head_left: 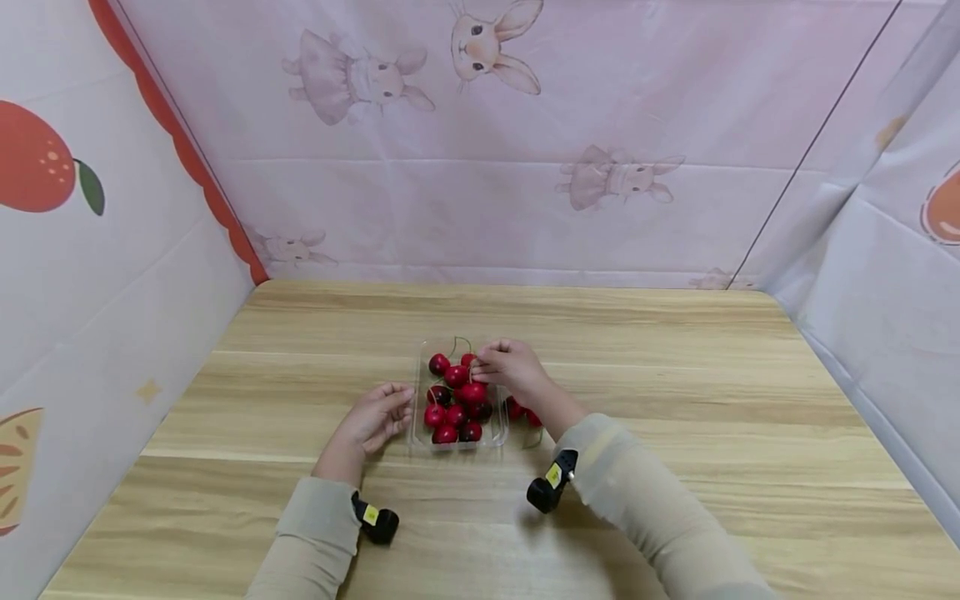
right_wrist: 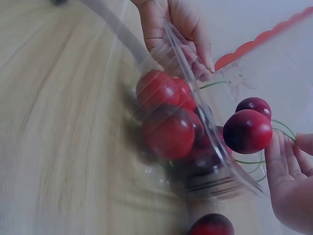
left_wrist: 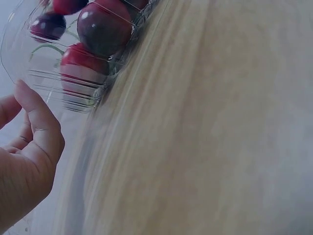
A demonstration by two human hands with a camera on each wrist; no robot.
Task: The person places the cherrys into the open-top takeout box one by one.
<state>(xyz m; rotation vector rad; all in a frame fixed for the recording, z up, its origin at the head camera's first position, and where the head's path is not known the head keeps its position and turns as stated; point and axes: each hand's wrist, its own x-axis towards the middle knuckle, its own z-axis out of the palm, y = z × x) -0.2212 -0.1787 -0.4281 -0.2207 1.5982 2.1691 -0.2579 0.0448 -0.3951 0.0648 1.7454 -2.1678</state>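
A clear plastic box (head_left: 415, 425) full of red and dark cherries (head_left: 455, 416) stands on the table. At its left side, my left hand (head_left: 378, 414) holds the rim between thumb and fingers. My right hand (head_left: 513, 368) is over the box's far right part. In the right wrist view its thumb and fingers pinch thin green stems (right_wrist: 285, 128), from which a pair of cherries (right_wrist: 248, 131) hangs above the rim. More cherries (head_left: 515, 408) lie on the table just right of the box, partly behind my right wrist.
The light wooden table (head_left: 675, 400) runs out to both sides. A pink rabbit-print cloth (head_left: 487, 217) closes off the back, and white printed cloths (head_left: 97, 317) stand at left and right. Small black wrist cameras (head_left: 545, 492) sit at both cuffs.
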